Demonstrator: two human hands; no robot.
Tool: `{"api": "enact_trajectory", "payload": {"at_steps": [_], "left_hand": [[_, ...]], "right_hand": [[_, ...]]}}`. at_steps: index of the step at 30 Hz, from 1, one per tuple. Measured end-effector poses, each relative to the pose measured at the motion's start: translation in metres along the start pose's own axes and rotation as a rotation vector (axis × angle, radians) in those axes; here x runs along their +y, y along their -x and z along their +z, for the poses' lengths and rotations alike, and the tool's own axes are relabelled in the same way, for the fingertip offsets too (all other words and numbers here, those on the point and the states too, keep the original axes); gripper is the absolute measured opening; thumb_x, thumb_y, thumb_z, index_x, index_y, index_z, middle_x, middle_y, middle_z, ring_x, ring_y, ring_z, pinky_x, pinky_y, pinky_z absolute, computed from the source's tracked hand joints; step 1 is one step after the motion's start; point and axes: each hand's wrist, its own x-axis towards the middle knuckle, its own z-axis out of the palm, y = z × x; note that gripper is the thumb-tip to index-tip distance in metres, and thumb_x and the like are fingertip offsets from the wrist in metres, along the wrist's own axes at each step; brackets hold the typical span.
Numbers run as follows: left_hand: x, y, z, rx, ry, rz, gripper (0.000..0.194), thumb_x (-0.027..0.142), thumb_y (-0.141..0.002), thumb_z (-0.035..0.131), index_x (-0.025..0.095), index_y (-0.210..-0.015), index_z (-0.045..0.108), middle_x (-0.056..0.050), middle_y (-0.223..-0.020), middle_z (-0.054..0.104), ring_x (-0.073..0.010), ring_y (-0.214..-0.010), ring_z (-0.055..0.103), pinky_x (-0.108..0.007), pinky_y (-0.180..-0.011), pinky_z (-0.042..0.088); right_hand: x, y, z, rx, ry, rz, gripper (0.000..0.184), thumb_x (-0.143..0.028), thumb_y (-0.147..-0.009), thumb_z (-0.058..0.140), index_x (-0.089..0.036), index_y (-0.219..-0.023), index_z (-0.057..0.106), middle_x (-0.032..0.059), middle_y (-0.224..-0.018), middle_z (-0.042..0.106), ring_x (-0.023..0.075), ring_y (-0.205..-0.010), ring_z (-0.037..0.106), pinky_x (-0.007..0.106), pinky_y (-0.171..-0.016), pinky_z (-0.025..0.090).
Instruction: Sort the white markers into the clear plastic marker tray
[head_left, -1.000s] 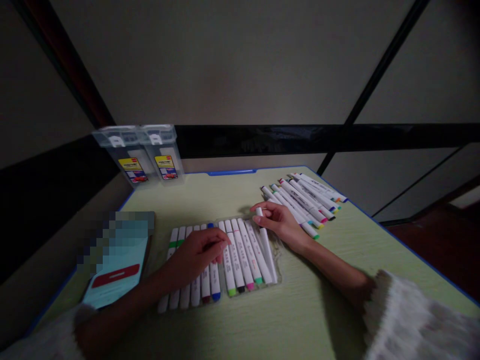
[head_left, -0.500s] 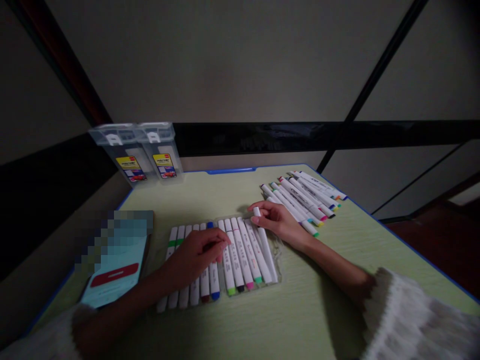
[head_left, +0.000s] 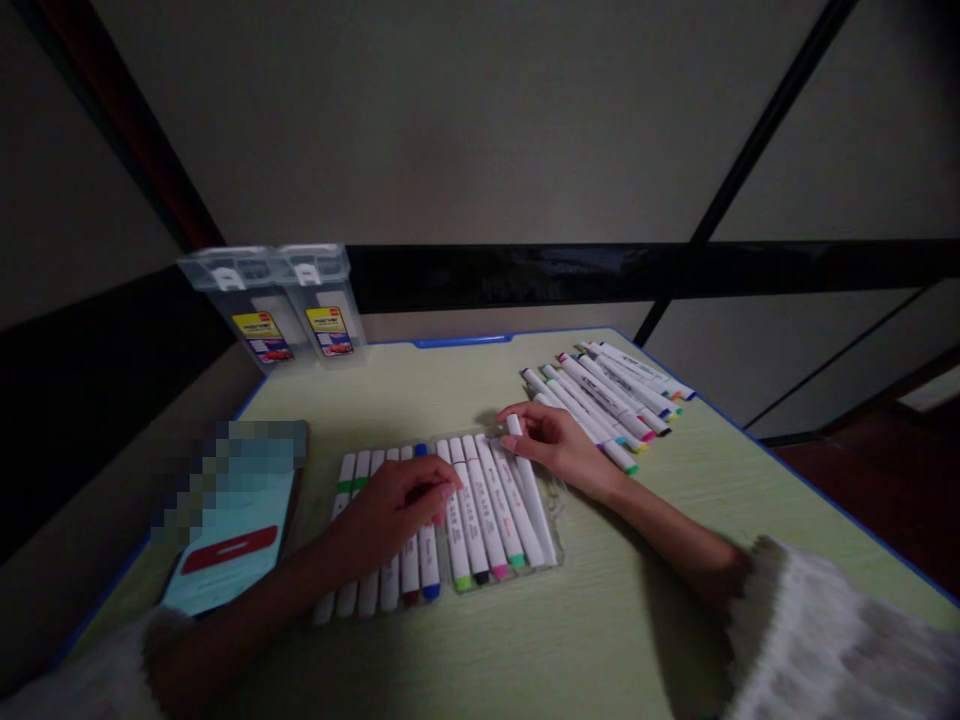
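Note:
My right hand [head_left: 553, 440] grips the upper end of a white marker [head_left: 534, 505] between thumb and fingers. That marker leans at the right end of a clear plastic tray [head_left: 559, 545], beside other white markers with coloured ends. My left hand [head_left: 409, 500] lies over the middle of the marker row, its fingers bent and thumb and forefinger close together. Nothing shows between those fingertips, which rest by a marker with a lime-green end [head_left: 459, 540]. Just left of them is a blue-ended marker [head_left: 428, 560]; my left hand hides parts of several others.
A loose pile of white markers [head_left: 611, 395] lies at the table's back right. Two clear lidded cases [head_left: 300, 310] stand at the back left. A phone [head_left: 240, 540] lies left of the tray. The table [head_left: 570, 640] has a blue edge and meets a wall panel.

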Motion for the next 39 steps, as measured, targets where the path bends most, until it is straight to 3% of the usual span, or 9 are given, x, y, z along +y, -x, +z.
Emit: {"api": "enact_trajectory", "payload": {"at_steps": [9,16,20,39], "left_hand": [[-0.0016,-0.0012,0.0004,-0.003,0.006,0.01,0.017,0.024,-0.08,0.039,0.016,-0.076,0.053,0.004,-0.054,0.048,-0.0095,-0.051,0.045,-0.022,-0.049,0.036],[-0.001,-0.0003,0.0006,-0.007,0.014,0.001,0.016,0.024,-0.08,0.039,0.016,-0.075,0.052,0.004,-0.055,0.048,-0.0094,-0.052,0.045,-0.022,-0.05,0.036],[-0.0003,0.0003,0.0006,-0.012,0.01,-0.009,0.016,0.024,-0.08,0.039,0.016,-0.075,0.052,0.004,-0.056,0.048,-0.0095,-0.052,0.045,-0.022,-0.05,0.037],[0.0,-0.0005,-0.0001,-0.013,0.003,0.008,0.016,0.023,-0.08,0.039,0.015,-0.075,0.053,0.004,-0.055,0.048,-0.0094,-0.051,0.045,-0.022,-0.049,0.035]], "right_hand": [[-0.0009,0.0019,0.001,0.042,0.224,-0.034,0.024,-0.025,-0.071,0.056,-0.014,-0.093,0.054,-0.0034,-0.062,0.041,0.0095,-0.053,0.039,0.023,-0.047,0.031],[-0.0002,0.0038,0.0006,0.082,0.548,-0.223,0.018,-0.023,-0.075,0.053,-0.014,-0.091,0.056,0.0053,-0.079,0.051,0.0158,-0.072,0.048,0.028,-0.06,0.038],[0.0014,0.0045,-0.0003,0.077,0.582,-0.244,0.018,-0.023,-0.076,0.052,-0.016,-0.092,0.056,0.0071,-0.087,0.052,0.0176,-0.078,0.048,0.029,-0.063,0.038],[-0.0014,0.0047,0.0005,0.086,0.612,-0.244,0.018,-0.022,-0.074,0.055,-0.017,-0.091,0.052,0.004,-0.078,0.049,0.017,-0.074,0.046,0.029,-0.063,0.038]]}}
